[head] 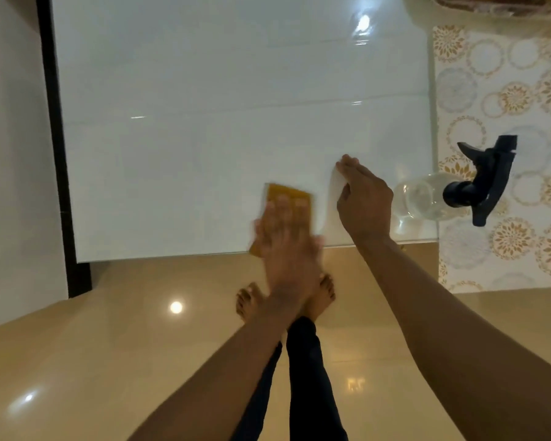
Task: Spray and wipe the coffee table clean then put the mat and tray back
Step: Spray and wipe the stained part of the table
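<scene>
1. One glossy white desk (204, 122) fills most of the view; a dark band runs along its left edge, and ceiling light glares off the wet-looking top.
2. Tan tiled floor (93, 361) lies below the near desk edge; two bare feet and dark trouser legs stand on it.
3. Patterned mat (506, 90), with gold and grey circular motifs, lies at the right, beside the desk's right edge. At the top right corner a tray (490, 4) is partly in view; its contents are too cropped to tell.
4. Clear spray bottle (433, 198) with a dark trigger head lies on its side, across the boundary of desk and mat, just beside the right hand.
5. Right hand (363, 198) rests on the desk near the front right corner, fingers curled; its grip pinches something white and thin, which I cannot identify.
6. Left hand (287, 230), motion-blurred, presses flat and open on a yellow cloth (288, 195) at the desk's near edge.
</scene>
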